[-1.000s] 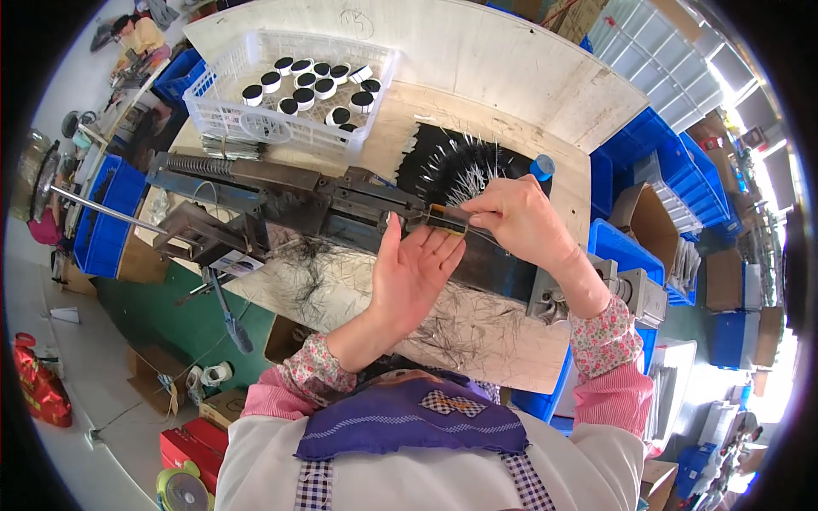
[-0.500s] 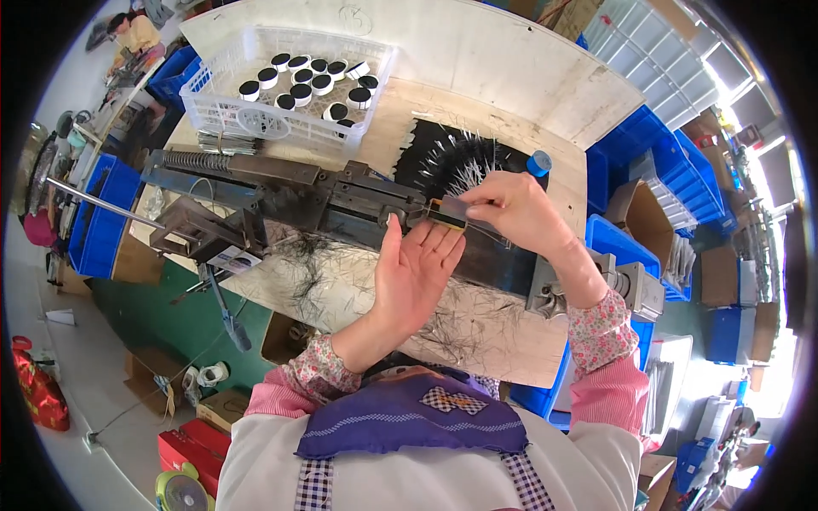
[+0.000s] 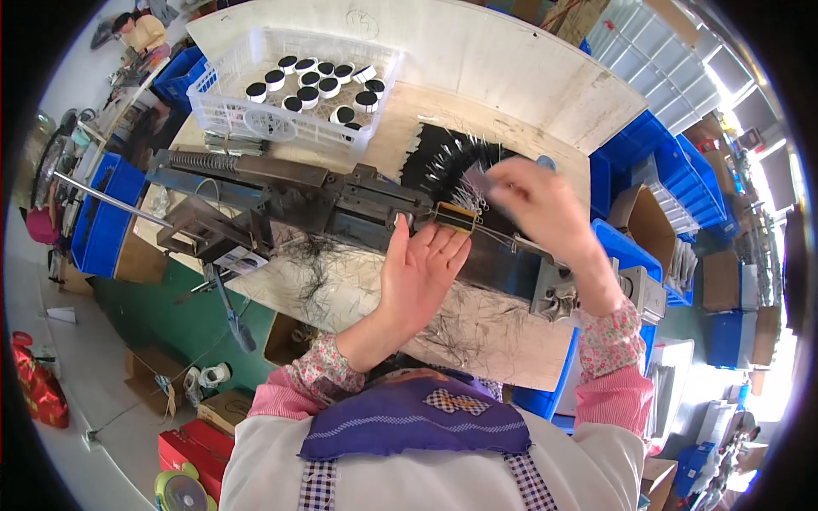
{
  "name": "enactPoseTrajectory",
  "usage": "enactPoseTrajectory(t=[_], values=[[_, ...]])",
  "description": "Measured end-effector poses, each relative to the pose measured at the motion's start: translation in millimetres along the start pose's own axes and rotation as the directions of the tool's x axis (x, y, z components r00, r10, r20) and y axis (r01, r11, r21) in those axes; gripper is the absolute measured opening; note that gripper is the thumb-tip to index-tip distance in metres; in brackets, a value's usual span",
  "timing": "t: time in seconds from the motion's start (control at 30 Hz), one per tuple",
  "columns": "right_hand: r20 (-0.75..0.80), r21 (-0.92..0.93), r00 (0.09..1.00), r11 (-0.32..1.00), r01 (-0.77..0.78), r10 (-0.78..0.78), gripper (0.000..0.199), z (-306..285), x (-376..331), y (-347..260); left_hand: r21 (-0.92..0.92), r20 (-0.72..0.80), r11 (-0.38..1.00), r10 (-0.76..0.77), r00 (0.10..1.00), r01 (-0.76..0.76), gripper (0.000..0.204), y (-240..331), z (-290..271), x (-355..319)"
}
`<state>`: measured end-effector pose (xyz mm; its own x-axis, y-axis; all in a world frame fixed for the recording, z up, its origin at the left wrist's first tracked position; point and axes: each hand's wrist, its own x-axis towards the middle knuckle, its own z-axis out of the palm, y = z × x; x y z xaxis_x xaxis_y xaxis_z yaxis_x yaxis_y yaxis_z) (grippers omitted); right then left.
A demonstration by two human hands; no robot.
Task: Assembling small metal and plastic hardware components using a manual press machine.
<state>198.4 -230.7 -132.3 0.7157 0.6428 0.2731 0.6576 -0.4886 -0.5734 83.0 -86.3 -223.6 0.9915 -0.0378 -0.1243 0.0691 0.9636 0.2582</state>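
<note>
My left hand (image 3: pixel 419 277) lies palm up with its fingers stretched out, the tips at the underside of a small yellow-edged block (image 3: pixel 456 218). This block sits at the end of a dark metal bench fixture (image 3: pixel 375 204). Raised to the right of it, my right hand (image 3: pixel 545 209) is blurred by motion and pinches a small flat dark-grey piece (image 3: pixel 477 180). Behind that piece, a heap of black bristles with pale tips (image 3: pixel 452 163) rests on a black mat (image 3: pixel 419 170). A thin metal rod (image 3: pixel 509 240) runs from the block toward a metal clamp (image 3: pixel 558 294).
A clear plastic crate (image 3: pixel 383 94) holding several white, black-topped round pieces stands at the back left. Loose dark bristles (image 3: pixel 315 268) litter the wooden table (image 3: pixel 511 341). A white board (image 3: pixel 477 51) closes off the back. Blue bins (image 3: pixel 635 140) stand at the right.
My right hand has lifted away from the yellow-edged block, up and to the right, with the flat grey piece. The block's top now shows. My left hand has barely moved.
</note>
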Motion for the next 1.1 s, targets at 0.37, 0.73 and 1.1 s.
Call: enactPoseTrajectory(t=[0.37, 0.73, 1.1], values=[[0.2, -0.633, 0.948, 0.771, -0.067, 0.247, 0.053, 33, -51, -42, -0.18, 0.123, 0.981, -0.042, 0.992, 0.064, 0.055, -11, -32, 13], [0.193, -0.574, 0.981, 0.813, 0.098, 0.019, 0.04, 49, -78, -32, 0.161, -0.094, 0.983, -0.076, 0.993, 0.09, 0.04, -4, -23, 8], [0.425, -0.134, 0.903, 0.991, -0.013, 0.069, 0.017, 125, -217, 55, 0.314, -0.076, 0.825, -0.472, 0.878, 0.471, 0.054, -53, -33, -14]])
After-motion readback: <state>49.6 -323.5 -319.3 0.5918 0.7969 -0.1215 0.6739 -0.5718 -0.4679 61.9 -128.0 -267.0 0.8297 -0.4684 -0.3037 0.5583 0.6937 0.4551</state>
